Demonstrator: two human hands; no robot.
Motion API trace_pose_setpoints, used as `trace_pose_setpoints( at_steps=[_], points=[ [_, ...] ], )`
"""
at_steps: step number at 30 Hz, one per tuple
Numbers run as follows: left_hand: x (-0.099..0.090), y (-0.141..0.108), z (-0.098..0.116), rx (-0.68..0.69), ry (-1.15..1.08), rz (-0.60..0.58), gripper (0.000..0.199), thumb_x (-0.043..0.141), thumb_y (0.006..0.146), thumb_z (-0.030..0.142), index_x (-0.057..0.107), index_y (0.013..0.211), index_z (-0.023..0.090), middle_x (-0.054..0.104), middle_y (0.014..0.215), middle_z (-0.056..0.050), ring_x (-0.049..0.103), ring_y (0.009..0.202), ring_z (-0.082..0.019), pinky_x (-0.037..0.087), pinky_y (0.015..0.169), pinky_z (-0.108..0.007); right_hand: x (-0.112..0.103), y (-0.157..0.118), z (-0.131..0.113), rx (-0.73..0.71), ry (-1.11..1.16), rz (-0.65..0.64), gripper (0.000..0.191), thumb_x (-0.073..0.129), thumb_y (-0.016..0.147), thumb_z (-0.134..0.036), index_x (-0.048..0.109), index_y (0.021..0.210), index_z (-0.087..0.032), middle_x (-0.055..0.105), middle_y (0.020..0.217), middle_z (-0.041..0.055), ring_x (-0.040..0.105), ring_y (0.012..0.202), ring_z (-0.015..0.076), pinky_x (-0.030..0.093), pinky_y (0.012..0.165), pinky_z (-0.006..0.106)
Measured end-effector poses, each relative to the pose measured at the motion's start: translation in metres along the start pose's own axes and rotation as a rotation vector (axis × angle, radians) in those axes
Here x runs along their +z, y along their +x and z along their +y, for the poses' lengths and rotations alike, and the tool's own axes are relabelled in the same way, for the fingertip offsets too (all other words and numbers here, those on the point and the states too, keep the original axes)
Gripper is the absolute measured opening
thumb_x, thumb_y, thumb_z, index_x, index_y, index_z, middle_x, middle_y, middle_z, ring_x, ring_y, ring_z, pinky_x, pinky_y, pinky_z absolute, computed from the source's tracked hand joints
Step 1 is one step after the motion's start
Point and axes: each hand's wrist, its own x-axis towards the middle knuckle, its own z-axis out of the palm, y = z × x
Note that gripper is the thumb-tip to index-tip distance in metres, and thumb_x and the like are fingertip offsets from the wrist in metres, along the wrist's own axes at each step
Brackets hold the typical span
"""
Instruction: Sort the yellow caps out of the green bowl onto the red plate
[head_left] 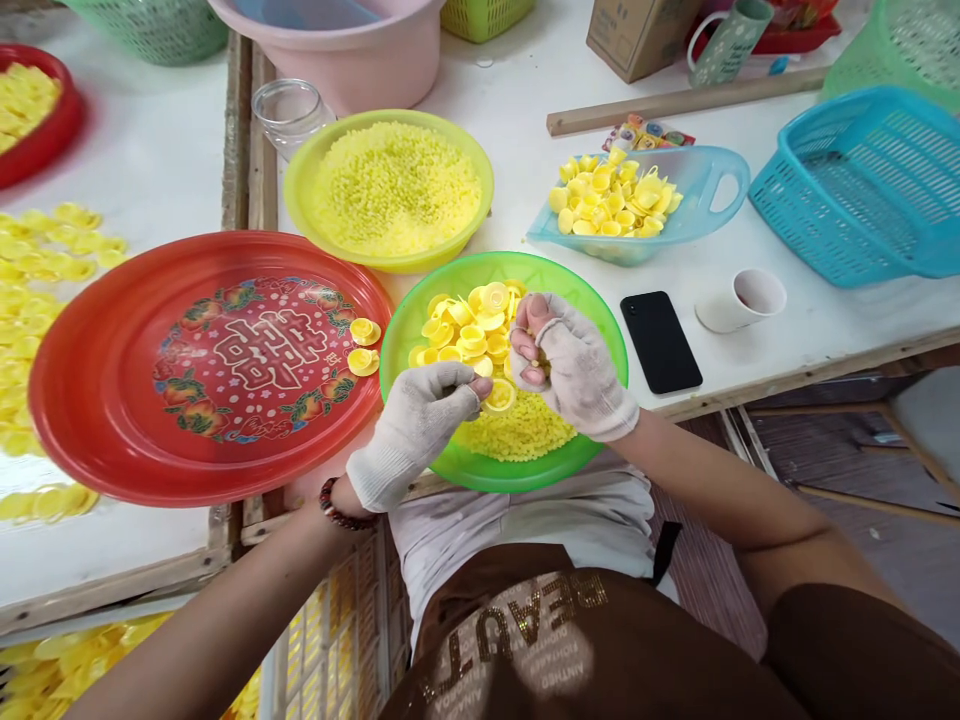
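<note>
My left hand, in a white fingerless glove, is closed in a pinch over the green basin. At its fingertips is a small round yellow plastic cup. My right hand, gloved the same way, has its fingers curled in above the basin; what they hold is hidden. Under the hands lie a pile of yellow plastic cups and, nearer my body, small yellow beads. Two yellow cup pieces sit on the right rim of the red tray.
Behind stand a yellow bowl of beads and a blue scoop with yellow cups. To the right are a black phone, a paper cup and a blue basket. A wooden strip crosses the table.
</note>
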Motion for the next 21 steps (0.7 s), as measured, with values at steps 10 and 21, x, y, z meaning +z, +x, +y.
trace_pose_setpoints(
  at_steps=[10,21],
  points=[
    [0.003,0.008,-0.007,-0.002,-0.037,-0.018,0.028,0.072,0.080,0.040,0.068,0.072,0.014,0.063,0.066,-0.002,0.058,0.062,-0.012,0.048,0.062,-0.024,-0.013,-0.020,-0.010,0.067,-0.449,-0.261,0.024,0.064,0.096,-0.041,0.057,0.089,-0.019,0.046,0.059,-0.0067,0.039,0.047,0.0062,0.032,0.042,0.020],
    [-0.031,-0.016,0.016,0.040,0.056,0.137,0.025,0.072,0.083,0.040,0.070,0.081,0.016,0.067,0.071,-0.002,0.064,0.066,-0.015,0.050,0.064,-0.027,-0.023,-0.021,-0.015,0.018,-0.690,-0.281,0.019,0.050,0.102,-0.034,0.052,0.090,-0.020,0.045,0.067,-0.0055,0.041,0.055,0.0088,0.035,0.052,0.023]
  ],
)
